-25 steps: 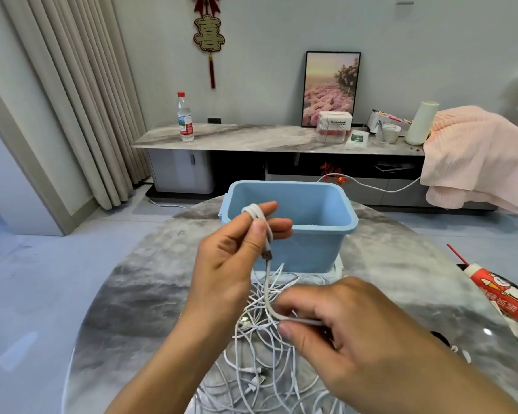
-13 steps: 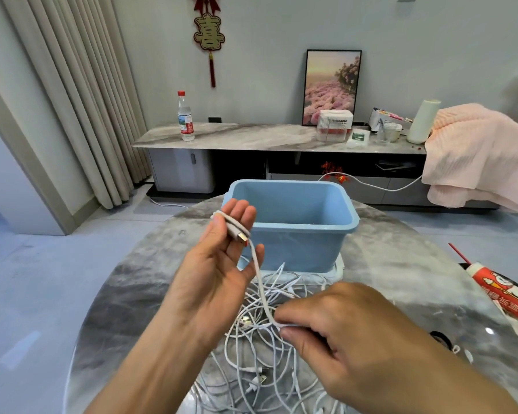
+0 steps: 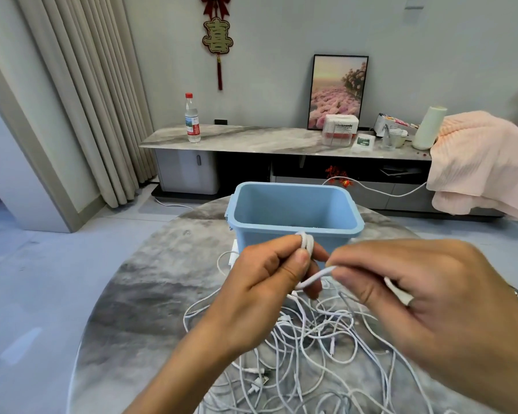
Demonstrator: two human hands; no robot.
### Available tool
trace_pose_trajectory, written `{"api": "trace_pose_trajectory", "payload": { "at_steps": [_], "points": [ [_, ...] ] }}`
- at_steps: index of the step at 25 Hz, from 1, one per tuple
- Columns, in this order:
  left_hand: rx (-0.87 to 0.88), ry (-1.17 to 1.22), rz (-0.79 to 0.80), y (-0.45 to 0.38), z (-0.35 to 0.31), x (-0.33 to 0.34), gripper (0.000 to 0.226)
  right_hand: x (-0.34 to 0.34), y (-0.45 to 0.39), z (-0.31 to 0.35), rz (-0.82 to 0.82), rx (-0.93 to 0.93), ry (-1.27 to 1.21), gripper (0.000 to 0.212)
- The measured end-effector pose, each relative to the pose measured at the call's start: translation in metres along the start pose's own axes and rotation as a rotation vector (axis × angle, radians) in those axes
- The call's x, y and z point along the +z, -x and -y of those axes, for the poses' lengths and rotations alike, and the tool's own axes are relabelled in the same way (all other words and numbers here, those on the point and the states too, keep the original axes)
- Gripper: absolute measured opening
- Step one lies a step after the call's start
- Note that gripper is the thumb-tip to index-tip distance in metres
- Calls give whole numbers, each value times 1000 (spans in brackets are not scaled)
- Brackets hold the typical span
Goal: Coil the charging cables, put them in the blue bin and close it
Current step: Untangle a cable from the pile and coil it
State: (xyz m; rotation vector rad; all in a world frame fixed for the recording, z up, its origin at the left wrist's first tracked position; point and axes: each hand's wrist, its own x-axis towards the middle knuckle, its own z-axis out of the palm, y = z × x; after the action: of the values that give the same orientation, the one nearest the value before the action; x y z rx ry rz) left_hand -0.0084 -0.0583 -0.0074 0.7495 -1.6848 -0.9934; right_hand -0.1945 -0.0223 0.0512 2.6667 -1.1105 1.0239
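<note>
An open blue bin (image 3: 293,231) stands on the round marble table (image 3: 150,297), with no lid in view. In front of it lies a tangle of several white charging cables (image 3: 317,348). My left hand (image 3: 269,291) holds a few turns of one white cable (image 3: 307,243) wound around its fingers, thumb pressed against the loops. My right hand (image 3: 425,297) pinches the same cable a short way along, pulling the strand toward the left hand. Both hands hover above the pile, just in front of the bin.
A white flat object (image 3: 233,254) peeks out under the bin's left side. Beyond the table stands a long marble sideboard (image 3: 251,141) with a water bottle (image 3: 192,119), a framed picture (image 3: 337,92) and boxes. A pink blanket (image 3: 479,162) hangs at the right.
My left hand turned palm-down and closed over more loops of cable. My right hand rose from the pile up beside the left, drawing the strand across.
</note>
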Motion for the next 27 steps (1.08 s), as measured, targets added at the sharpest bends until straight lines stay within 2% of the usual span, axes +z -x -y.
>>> {"api": "trace_pose_trajectory", "payload": {
  "at_steps": [5, 10, 12, 15, 17, 20, 22, 24, 25, 26, 27],
  "points": [
    [-66, 153, 149, 5, 0, 7, 32, 5, -2, -32, -100, 61, -84, 15],
    [-172, 593, 192, 3, -2, 9, 34, 44, 3, -45, -215, 376, -658, 18],
    [-163, 731, 105, 2, -1, 5, 33, 72, 7, -31, -219, 486, -793, 18],
    [-144, 834, -132, -3, 6, -4, 32, 100, 10, -3, -77, 662, -954, 27],
    [-162, 775, -254, -5, 11, -5, 31, 102, 9, 12, 52, 787, -1048, 29],
    [-146, 554, -309, -5, 15, 4, 25, 95, 6, 19, 149, 874, -1122, 30],
    [-107, 347, -344, -4, 14, 6, 23, 89, 5, 24, 248, 930, -1242, 25],
    [-13, -6, -384, -4, 19, -1, 23, 81, 4, 28, 384, 949, -1313, 22],
    [46, -209, -345, -5, 22, -5, 23, 76, 4, 28, 429, 922, -1266, 24],
    [88, -370, -278, -4, 24, -9, 22, 68, 5, 26, 445, 860, -1125, 27],
    [90, -432, -193, -3, 23, -11, 23, 59, 5, 21, 413, 749, -907, 29]
  ]
}}
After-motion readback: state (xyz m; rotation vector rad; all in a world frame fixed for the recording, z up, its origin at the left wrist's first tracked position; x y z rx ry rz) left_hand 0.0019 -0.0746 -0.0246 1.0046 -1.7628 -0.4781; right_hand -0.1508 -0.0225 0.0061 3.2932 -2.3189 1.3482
